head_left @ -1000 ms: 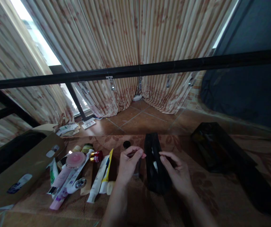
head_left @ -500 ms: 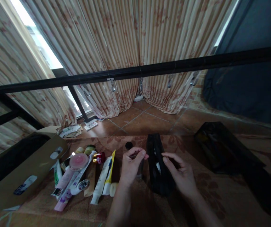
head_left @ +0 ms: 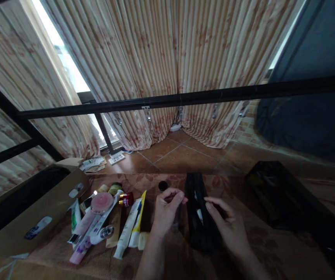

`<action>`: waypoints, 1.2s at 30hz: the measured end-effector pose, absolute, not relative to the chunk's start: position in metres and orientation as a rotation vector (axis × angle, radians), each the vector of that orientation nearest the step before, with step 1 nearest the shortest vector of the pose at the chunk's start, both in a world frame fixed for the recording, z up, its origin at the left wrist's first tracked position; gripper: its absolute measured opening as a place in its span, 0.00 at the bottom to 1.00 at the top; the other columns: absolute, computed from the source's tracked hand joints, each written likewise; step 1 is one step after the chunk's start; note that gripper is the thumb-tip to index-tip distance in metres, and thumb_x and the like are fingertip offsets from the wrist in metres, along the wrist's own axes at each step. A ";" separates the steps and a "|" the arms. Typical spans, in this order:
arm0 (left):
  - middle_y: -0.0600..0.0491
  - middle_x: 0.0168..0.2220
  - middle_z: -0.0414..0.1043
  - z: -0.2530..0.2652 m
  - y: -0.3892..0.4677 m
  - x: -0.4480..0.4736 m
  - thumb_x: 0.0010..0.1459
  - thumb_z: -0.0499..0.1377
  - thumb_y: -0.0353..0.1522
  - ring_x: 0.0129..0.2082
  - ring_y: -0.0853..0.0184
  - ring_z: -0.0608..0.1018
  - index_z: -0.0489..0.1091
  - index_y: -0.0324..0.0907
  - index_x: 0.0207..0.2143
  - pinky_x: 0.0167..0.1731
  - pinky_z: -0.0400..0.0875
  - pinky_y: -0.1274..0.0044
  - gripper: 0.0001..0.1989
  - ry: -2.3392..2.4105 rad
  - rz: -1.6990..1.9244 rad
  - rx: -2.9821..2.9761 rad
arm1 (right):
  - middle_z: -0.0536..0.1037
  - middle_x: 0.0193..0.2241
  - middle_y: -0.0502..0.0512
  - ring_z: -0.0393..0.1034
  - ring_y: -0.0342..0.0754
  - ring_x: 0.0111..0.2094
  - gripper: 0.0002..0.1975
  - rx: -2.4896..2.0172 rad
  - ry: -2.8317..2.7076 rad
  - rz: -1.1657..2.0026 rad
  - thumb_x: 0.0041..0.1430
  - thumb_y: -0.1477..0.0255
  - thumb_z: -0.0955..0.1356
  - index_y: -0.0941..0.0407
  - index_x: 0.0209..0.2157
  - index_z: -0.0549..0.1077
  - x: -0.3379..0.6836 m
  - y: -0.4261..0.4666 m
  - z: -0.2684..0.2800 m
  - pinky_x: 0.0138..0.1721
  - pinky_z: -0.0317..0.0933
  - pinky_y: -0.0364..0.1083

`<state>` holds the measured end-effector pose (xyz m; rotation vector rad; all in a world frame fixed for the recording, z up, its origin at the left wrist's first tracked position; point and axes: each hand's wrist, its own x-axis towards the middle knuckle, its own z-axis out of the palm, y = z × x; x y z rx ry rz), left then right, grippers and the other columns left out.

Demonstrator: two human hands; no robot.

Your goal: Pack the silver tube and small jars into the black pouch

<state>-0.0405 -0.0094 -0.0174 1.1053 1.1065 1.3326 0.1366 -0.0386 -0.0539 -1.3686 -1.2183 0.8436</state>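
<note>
A small black pouch (head_left: 195, 237) lies lengthwise in front of me, its top parted, with something white (head_left: 199, 216) showing inside. My right hand (head_left: 233, 225) has its thumb and forefinger closed on the pouch's right edge. To the left of the opening is my left hand (head_left: 167, 212), thumb and forefinger pinched together; whatever is between them, if anything, is too small to make out. Partly hidden behind that hand stands a clear container with a black cap (head_left: 163, 185).
Several cosmetic tubes and jars are piled at left, among them a pink round jar (head_left: 102, 202), a red jar (head_left: 126, 199) and a white tube (head_left: 128, 229). Beyond them sits a cardboard box (head_left: 53, 217). A larger black bag (head_left: 275, 198) lies right. A dark rail (head_left: 161, 102) crosses ahead.
The whole scene sits slightly lower and further right in the picture as my head shifts. Both hands keep nearly the same place beside the pouch.
</note>
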 end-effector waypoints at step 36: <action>0.54 0.19 0.71 -0.033 -0.009 -0.040 0.55 0.62 0.44 0.19 0.72 0.66 0.73 0.39 0.26 0.23 0.58 0.79 0.17 1.113 1.263 1.097 | 0.83 0.35 0.54 0.78 0.52 0.35 0.17 -1.394 -1.231 0.805 0.55 0.54 0.70 0.51 0.38 0.81 0.137 -0.037 -0.058 0.33 0.71 0.45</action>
